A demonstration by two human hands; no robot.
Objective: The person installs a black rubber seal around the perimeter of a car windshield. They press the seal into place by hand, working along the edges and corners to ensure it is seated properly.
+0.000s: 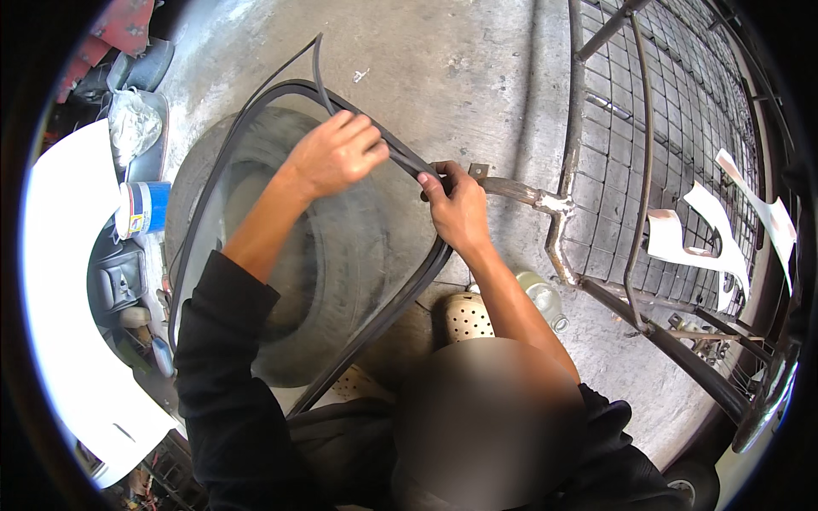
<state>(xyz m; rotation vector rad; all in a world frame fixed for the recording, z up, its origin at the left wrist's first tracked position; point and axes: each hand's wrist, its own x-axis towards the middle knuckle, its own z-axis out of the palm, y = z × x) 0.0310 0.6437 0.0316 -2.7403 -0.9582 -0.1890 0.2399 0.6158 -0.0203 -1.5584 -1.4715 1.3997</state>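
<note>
A pane of car window glass (341,247) with a black rubber seal (379,317) round its edge lies over a tyre (192,162). My right hand (460,204) is closed on the seal at the glass's right corner, thumb on top and fingers curled round the far side. Along the far edge, my left hand (339,155) has its fingers curled against the rubber; the fingertips are partly hidden. Beyond it, a loose length of the seal (317,64) rises off the glass in a pointed loop.
A large white curved panel (60,255) and a blue can (146,209) stand at the left. To the right is a metal frame with wire mesh (609,170), with white cut panels (703,243) on it. A clear bottle (541,298) stands beside my beige clog (469,318).
</note>
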